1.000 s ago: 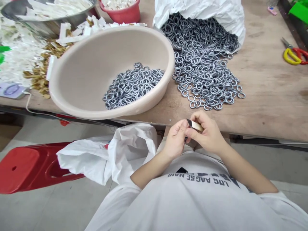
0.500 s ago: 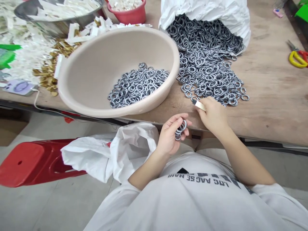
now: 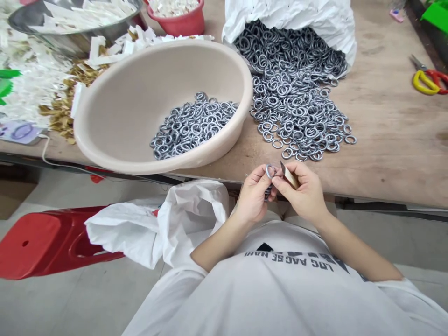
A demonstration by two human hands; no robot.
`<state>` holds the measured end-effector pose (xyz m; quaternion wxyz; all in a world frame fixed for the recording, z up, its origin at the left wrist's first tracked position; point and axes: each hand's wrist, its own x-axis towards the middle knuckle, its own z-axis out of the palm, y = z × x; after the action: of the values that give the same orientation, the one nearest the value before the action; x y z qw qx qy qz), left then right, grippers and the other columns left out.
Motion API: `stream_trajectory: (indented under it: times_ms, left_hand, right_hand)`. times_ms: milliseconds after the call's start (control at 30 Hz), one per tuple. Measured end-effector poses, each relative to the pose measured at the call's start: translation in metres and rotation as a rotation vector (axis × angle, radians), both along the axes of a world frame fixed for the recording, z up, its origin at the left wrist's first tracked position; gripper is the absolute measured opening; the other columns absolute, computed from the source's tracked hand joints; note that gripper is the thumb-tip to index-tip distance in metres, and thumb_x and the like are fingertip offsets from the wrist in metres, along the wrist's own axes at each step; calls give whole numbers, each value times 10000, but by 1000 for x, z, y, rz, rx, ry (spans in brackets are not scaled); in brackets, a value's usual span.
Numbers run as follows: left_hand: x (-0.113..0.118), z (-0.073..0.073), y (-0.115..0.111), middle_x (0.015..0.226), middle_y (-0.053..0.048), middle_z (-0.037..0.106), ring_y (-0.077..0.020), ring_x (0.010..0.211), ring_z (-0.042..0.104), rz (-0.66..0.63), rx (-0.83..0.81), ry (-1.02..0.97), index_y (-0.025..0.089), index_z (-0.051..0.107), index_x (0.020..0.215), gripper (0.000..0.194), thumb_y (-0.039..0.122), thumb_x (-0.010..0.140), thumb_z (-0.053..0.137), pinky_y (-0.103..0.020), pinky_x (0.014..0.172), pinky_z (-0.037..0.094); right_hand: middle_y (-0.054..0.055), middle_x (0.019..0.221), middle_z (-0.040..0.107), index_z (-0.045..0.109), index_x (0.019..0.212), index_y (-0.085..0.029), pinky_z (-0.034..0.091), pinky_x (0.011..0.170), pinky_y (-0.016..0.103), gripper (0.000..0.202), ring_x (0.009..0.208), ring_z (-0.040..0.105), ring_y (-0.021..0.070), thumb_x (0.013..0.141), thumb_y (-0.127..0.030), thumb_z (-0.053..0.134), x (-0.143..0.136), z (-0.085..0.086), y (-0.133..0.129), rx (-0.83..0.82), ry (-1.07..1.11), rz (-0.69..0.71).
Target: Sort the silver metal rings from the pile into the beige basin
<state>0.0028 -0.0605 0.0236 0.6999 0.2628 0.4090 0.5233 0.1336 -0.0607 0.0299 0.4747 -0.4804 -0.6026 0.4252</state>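
Observation:
My left hand (image 3: 252, 196) is closed around several grey rings, with one ring (image 3: 269, 171) standing up between thumb and fingertips. Beside it, my right hand (image 3: 308, 192) grips a small knife (image 3: 290, 176) with a dark pointed blade and a pale handle. The right thumb reaches across to the held ring. Beyond the hands, a heap of loose grey rings (image 3: 297, 112) spills out of a white sack (image 3: 290, 11) onto the wooden table (image 3: 388, 154). More rings (image 3: 196, 126) lie inside a large beige basin (image 3: 115, 102) to the left.
Scissors (image 3: 429, 81) with yellow and red handles lie far right. Behind the basin stand a metal bowl (image 3: 80, 39) and a red tub (image 3: 185, 21), both holding white pieces. White and brown pieces cover the table's left. Below are a red stool (image 3: 31, 242) and an open white bag (image 3: 196, 219).
My right hand has drawn back from the edge of the ring heap to meet my left hand, bringing the knife beside the held ring. The view has shifted slightly.

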Motion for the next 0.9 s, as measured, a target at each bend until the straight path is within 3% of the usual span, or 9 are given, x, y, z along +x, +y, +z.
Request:
stream_trajectory:
  times_ms: [133, 267, 433, 567, 767, 900]
  left_hand:
    - [-1, -1, -1, 634, 54, 524, -25, 454, 372, -49, 40, 36, 167, 628, 805, 349, 461, 737, 804, -164, 421, 273]
    - [1, -3, -3, 621, 58, 489, -24, 452, 345, -82, 54, 34, 154, 624, 809, 386, 469, 708, 824, -172, 425, 265]
    - [5, 0, -6, 602, 50, 461, -44, 461, 379, -118, 22, -31, 157, 596, 791, 420, 553, 788, 735, -178, 423, 267]
    - [8, 0, -9, 573, 44, 457, -53, 459, 382, -102, 26, -33, 154, 612, 759, 446, 583, 776, 732, -186, 427, 300]
    - [12, -1, -11, 567, 34, 484, -60, 466, 404, -46, 58, -9, 156, 633, 759, 433, 578, 785, 727, -195, 435, 320]
    - [12, -1, -11, 579, 27, 481, -64, 478, 415, -4, 38, -8, 155, 628, 730, 469, 614, 805, 688, -201, 432, 324]
  right_hand:
    - [33, 994, 667, 631, 1154, -259, 526, 784, 345, 330, 845, 633, 182, 839, -308, 720, 8, 7, 5, 91, -32, 65]
    - [17, 889, 659, 709, 1001, -233, 489, 786, 341, 184, 841, 610, 183, 831, -301, 728, 16, 14, 10, 164, -109, 109]
    - [6, 848, 617, 722, 1032, -251, 483, 752, 336, 181, 796, 589, 170, 857, -299, 710, 14, 9, 6, 193, -32, 79]
    - [23, 854, 610, 723, 1014, -269, 515, 765, 379, 191, 815, 608, 200, 856, -376, 713, 11, 3, 2, 150, -1, 62]
    - [5, 824, 587, 722, 945, -247, 518, 634, 308, 196, 679, 576, 142, 881, -429, 688, 10, 0, 0, 81, 97, 41]
    - [10, 779, 580, 708, 884, -240, 536, 656, 334, 221, 700, 586, 164, 888, -460, 681, 8, -4, -1, 34, 95, 37]
